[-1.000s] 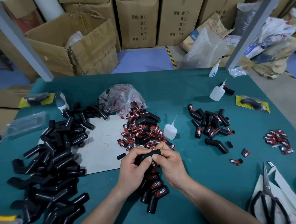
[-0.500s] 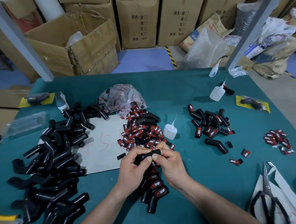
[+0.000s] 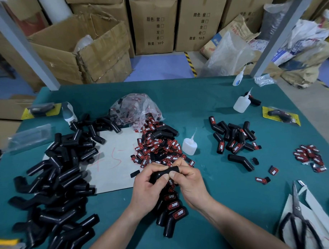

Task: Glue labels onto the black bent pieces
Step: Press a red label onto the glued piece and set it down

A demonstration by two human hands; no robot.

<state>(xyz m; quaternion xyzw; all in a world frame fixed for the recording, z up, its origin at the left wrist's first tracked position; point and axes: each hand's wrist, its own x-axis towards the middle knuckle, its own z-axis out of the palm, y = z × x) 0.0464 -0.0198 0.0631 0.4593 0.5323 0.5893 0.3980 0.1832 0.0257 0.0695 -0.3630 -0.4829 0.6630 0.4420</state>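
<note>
1. Lower centre of the frame: left hand [image 3: 148,189] and right hand [image 3: 191,183] both grip one black bent piece [image 3: 162,174], thumbs on top.
2. Any label under the thumbs is hidden; likely it is being pressed on. Press evenly, label square.
3. Set it among the labelled pieces [image 3: 175,205] just below.

Red-and-black labels [image 3: 174,204] are reading "TAPER" on black bent pieces [image 3: 169,223] lying near; far cartons [image 3: 155,48] are showing "颜色", "左", "右", "数量: 10个" (beside tick boxes); a white sheet [image 3: 114,143] is bearing red "45".
</note>
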